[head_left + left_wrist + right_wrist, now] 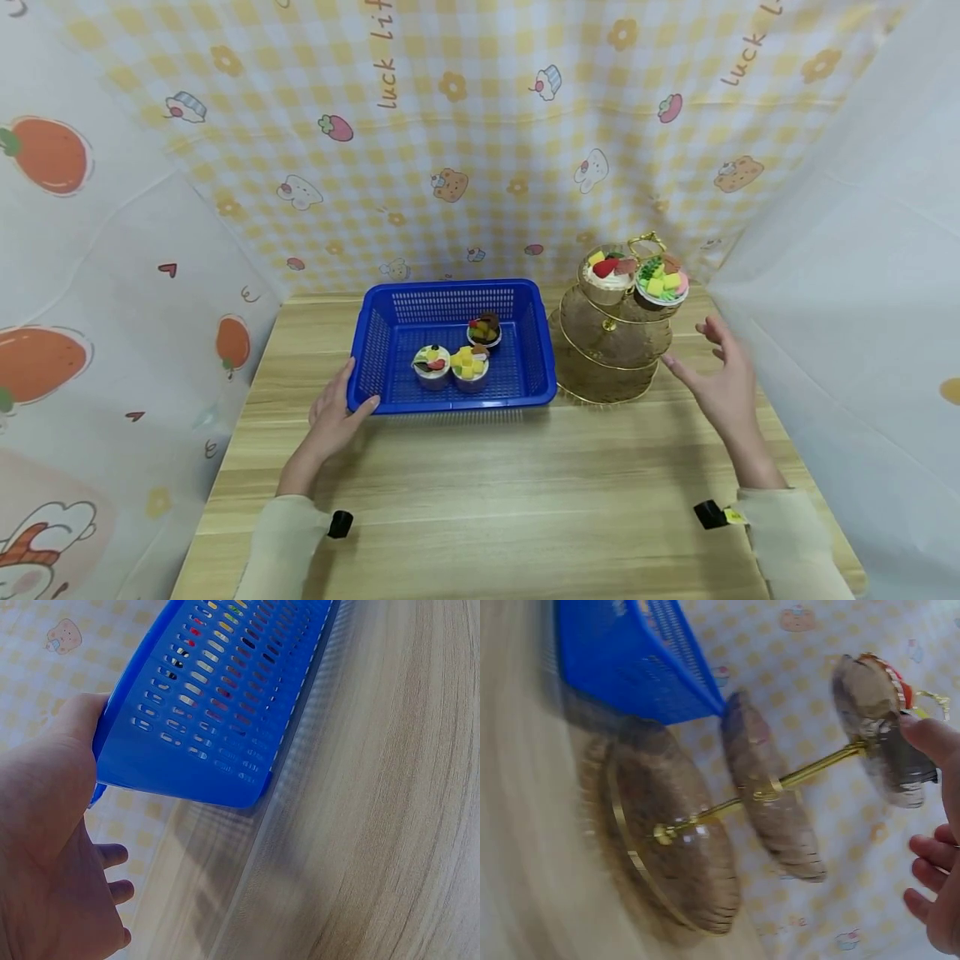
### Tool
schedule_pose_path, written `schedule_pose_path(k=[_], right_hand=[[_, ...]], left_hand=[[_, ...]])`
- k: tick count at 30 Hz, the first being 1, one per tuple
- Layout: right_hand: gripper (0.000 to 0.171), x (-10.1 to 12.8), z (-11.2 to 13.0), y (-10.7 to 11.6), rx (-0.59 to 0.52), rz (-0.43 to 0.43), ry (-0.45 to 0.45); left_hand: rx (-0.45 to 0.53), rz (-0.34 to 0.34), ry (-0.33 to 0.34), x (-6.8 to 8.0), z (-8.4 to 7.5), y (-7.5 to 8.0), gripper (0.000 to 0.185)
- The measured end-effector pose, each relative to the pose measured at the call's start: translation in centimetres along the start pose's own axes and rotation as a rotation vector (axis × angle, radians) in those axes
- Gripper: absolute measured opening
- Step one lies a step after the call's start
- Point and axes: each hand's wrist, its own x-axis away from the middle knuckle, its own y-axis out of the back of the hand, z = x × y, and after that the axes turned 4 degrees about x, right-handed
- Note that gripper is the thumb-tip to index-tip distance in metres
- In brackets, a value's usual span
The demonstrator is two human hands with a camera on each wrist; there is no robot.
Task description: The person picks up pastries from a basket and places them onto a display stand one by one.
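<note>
Nearest the viewer, two pale sleeves enter over the wooden table (480,500), each wrist carrying a small black device. The left hand (333,417) rests at the near-left corner of the blue basket (450,400), thumb lying against the front rim and fingers along the outer wall; the left wrist view shows the palm (45,825) pressed to that corner with the fingers only loosely bent, so the hand steadies the basket rather than clasping it. The basket's long axis runs left to right across the table. Inside it sit three toy cupcakes: one with a white top (431,365) and one with yellow cubes (471,367) touching side by side toward the front, and a dark one (484,330) behind them. The right hand (722,379) hovers just to the right of the three-tier gold stand (607,350), fingers spread wide and relaxed, holding nothing and touching nothing; the right wrist view, somewhat blurred, shows the fingertips (930,739) close beside the top tier. The stand lies to the left of these fingers, its central post upright, and the right hand is clearly the nearer one to it. The upper tier carries two further cupcakes, one with a red piece (607,275) and one with green and yellow pieces (662,283); the lower tiers appear bare. A patterned cloth backdrop (480,125) closes the scene.
</note>
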Motion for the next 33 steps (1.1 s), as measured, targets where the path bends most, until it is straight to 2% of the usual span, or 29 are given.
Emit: schedule_pose_path(k=[5,9,12,17,22,26,33], right_hand=[[0.066,1.9,-0.9,-2.3,-0.050,-0.171,0.091],[0.053,2.6,-0.7,-4.0,-0.077,-0.193,0.220],[0.047,2.7,-0.1,-5.2,-0.076,-0.164,0.325],[0.044,2.8,1.4,-7.6,-0.064,-0.035,0.463],[0.044,2.0,3.8,-10.0,-0.019,0.134,0.524],[0.046,0.8,5.7,-11.5,0.071,0.289,0.519],[0.059,-1.5,8.2,-14.4,0.209,0.501,0.481]], left_hand=[[-0.002,-0.005,-0.002,0.0,0.0,0.0,0.085],[0.004,-0.004,-0.004,0.1,-0.1,0.0,0.086],[0.002,-0.004,-0.002,0.1,0.0,0.0,0.086],[-0.003,-0.006,-0.003,0.1,0.1,-0.1,0.086],[-0.005,-0.007,-0.005,0.0,0.0,0.0,0.086],[-0.004,-0.008,-0.011,0.0,0.0,-0.1,0.086],[0.001,-0.004,-0.011,0.0,0.0,-0.2,0.086]])
